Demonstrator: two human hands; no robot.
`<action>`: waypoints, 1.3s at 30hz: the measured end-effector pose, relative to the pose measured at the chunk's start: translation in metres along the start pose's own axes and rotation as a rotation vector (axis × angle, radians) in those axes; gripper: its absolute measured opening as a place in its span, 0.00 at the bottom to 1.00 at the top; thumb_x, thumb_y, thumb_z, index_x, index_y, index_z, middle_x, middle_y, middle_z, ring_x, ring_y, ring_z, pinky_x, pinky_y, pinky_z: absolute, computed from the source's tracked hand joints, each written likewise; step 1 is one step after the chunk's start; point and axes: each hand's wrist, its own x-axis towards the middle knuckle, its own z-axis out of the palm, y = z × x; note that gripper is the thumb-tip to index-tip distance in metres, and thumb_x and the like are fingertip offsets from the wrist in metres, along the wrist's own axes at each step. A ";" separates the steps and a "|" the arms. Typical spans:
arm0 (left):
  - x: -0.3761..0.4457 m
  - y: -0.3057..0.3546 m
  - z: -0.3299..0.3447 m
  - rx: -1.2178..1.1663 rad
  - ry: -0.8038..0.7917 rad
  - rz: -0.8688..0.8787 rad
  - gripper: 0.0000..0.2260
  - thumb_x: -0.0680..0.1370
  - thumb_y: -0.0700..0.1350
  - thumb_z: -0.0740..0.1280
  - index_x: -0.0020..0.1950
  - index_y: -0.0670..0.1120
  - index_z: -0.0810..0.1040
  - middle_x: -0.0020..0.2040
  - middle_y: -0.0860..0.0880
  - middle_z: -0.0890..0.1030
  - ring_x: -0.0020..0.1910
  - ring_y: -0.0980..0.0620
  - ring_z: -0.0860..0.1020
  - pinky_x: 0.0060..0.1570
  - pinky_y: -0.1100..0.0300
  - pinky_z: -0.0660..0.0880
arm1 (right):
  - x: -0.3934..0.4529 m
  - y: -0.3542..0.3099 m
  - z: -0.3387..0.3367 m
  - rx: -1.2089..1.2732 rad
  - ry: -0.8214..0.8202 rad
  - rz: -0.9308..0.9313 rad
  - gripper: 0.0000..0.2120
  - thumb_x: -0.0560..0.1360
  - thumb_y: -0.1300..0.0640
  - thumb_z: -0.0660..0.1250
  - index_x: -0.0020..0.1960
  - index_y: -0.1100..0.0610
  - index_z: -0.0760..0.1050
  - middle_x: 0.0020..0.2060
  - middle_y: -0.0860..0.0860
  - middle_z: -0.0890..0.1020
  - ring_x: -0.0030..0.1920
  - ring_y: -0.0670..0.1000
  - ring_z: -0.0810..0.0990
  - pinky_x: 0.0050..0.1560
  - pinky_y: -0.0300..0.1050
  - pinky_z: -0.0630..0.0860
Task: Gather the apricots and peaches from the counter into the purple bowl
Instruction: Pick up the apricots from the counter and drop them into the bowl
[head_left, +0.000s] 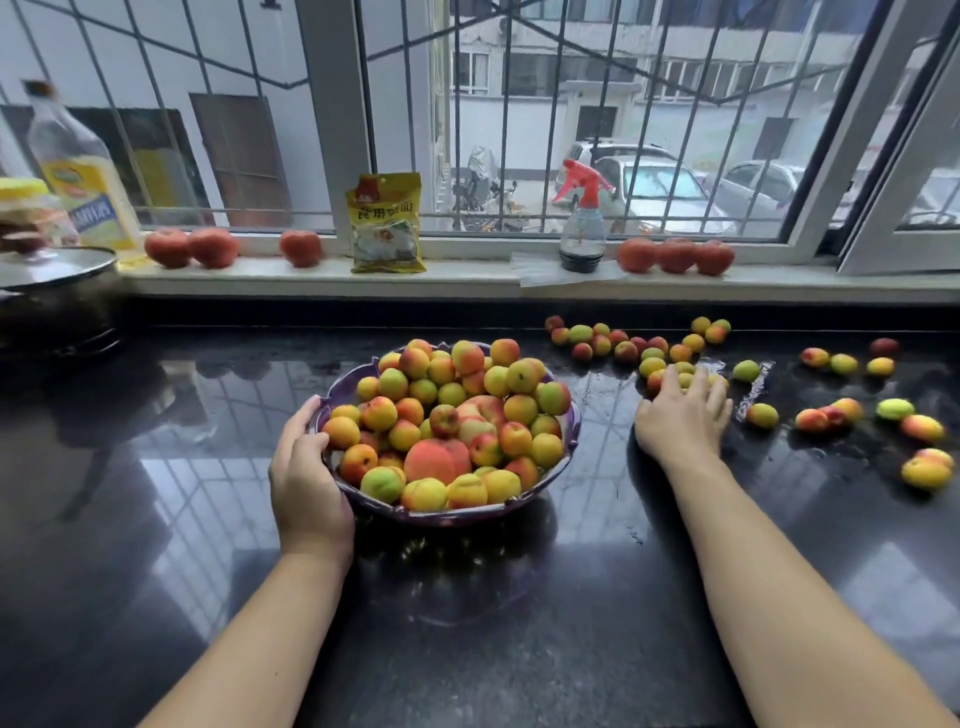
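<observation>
The purple bowl (570, 431) stands mid-counter, heaped with apricots and a few larger peaches (441, 460). My left hand (306, 478) grips the bowl's left rim, thumb over the edge. My right hand (683, 415) lies palm down on the counter to the bowl's right, its fingers curled over a small cluster of apricots (685, 371). Several more loose apricots (602, 340) lie along the back edge. Others (831, 418) are scattered to the far right.
The dark counter (467, 623) is glossy and wet near the fruit. On the windowsill stand tomatoes (192, 248), a yellow packet (387, 223), a red-topped spray bottle (583, 218) and an oil bottle (78, 171). A lidded pot (57, 291) sits at the far left.
</observation>
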 end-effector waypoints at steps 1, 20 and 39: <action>-0.001 0.000 0.000 0.000 -0.001 0.005 0.27 0.74 0.49 0.58 0.72 0.49 0.80 0.69 0.48 0.82 0.69 0.49 0.79 0.73 0.45 0.76 | 0.000 0.000 0.000 0.000 0.008 0.001 0.31 0.80 0.52 0.57 0.81 0.54 0.53 0.80 0.61 0.51 0.79 0.64 0.44 0.78 0.60 0.45; -0.001 0.002 0.002 -0.042 0.002 -0.016 0.26 0.73 0.49 0.59 0.70 0.51 0.80 0.66 0.50 0.82 0.68 0.49 0.80 0.71 0.44 0.77 | -0.011 0.010 -0.026 0.134 0.196 0.137 0.17 0.77 0.57 0.70 0.62 0.64 0.75 0.62 0.65 0.74 0.63 0.67 0.74 0.63 0.53 0.71; -0.002 0.001 0.002 -0.036 0.004 -0.020 0.24 0.74 0.49 0.59 0.69 0.54 0.80 0.64 0.54 0.82 0.67 0.50 0.80 0.71 0.43 0.78 | -0.055 -0.031 -0.045 0.529 0.304 -0.288 0.12 0.79 0.57 0.64 0.60 0.56 0.80 0.59 0.56 0.81 0.63 0.59 0.72 0.64 0.50 0.67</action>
